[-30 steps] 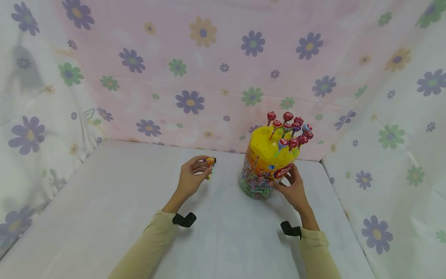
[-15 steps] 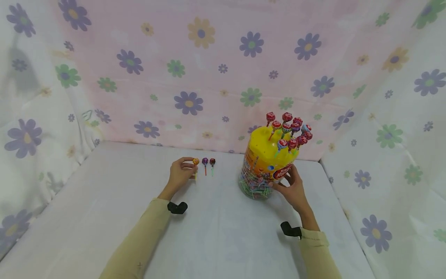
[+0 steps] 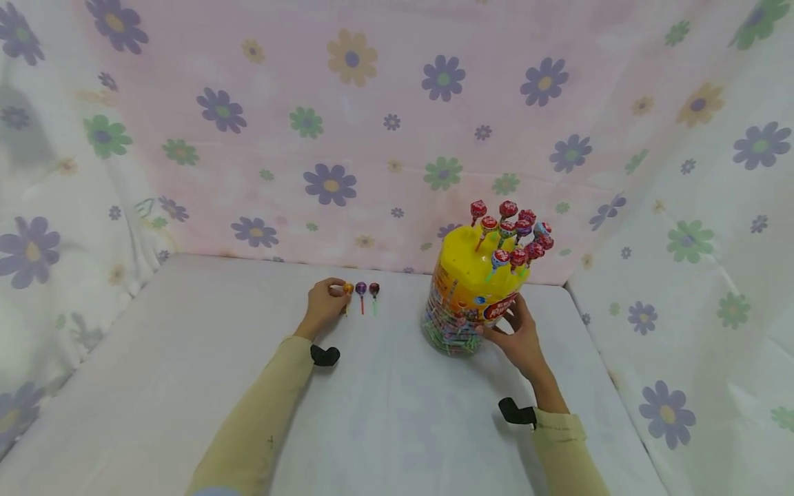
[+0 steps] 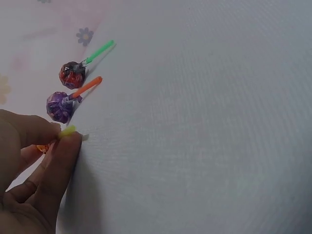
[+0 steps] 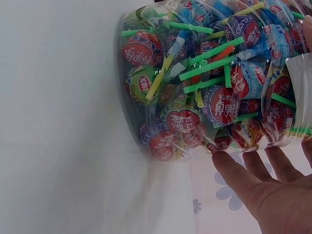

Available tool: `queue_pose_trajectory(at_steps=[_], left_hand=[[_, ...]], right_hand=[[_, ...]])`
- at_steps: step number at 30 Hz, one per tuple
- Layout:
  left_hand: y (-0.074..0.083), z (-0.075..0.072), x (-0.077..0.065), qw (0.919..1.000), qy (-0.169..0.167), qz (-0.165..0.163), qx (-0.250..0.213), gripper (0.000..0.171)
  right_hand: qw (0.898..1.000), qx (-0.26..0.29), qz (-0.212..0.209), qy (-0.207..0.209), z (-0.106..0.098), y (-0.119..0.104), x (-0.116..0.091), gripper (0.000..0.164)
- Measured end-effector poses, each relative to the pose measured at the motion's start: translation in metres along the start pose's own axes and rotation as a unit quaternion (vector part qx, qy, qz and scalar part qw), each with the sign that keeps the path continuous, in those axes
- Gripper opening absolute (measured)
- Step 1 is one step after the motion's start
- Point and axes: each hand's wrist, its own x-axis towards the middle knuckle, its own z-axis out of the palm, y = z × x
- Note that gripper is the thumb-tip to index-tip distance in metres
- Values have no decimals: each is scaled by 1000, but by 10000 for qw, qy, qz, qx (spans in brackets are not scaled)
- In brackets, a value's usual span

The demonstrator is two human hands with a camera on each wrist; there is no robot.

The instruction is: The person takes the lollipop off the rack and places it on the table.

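Observation:
My left hand (image 3: pixel 326 304) pinches a lollipop (image 3: pixel 349 288) with an orange wrapper, low at the table surface. In the left wrist view its yellow stick (image 4: pixel 67 131) shows between thumb and finger; most of its head is hidden. Just right of it lie a purple lollipop (image 3: pixel 361 288) on an orange-red stick and a dark red lollipop (image 3: pixel 374 288) on a green stick, roughly parallel. My right hand (image 3: pixel 523 343) grips the right side of a large clear candy jar (image 3: pixel 455 303) with a yellow lid, thumb in front. Lollipops fill its lower part (image 5: pixel 209 92).
Several wrapped lollipops (image 3: pixel 501 257) stand upright in the yellow lid (image 3: pixel 462 242). A white cloth covers the table (image 3: pixel 397 413). Behind it hangs a pink flowered curtain (image 3: pixel 372 207), and pale flowered cloth walls (image 3: pixel 701 310) flank both sides.
My left hand has moved left with the orange lollipop, uncovering the purple and dark red ones, then slightly back toward them. The right hand keeps its hold on the jar.

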Motion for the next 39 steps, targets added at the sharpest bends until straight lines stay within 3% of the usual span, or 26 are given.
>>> queue_pose_trajectory(at_steps=[12, 18, 28, 34, 39], left_hand=[[3, -1, 2, 9996, -77, 79, 272, 36], [2, 0, 0, 9993, 51, 54, 371, 38], [9, -5, -6, 9987, 76, -64, 500, 53], [15, -6, -12, 9998, 100, 146, 62, 52], [25, -7, -22, 9956, -326, 443, -763, 51]], right_hand=[[10000, 26, 4, 20, 2, -2, -2, 94], [10000, 22, -21, 22, 1, -1, -3, 94], [10000, -2, -44, -16, 0, 0, 0, 94], [10000, -29, -37, -29, 0, 0, 0, 95], [10000, -14, 1, 18, 1, 2, 0, 95]])
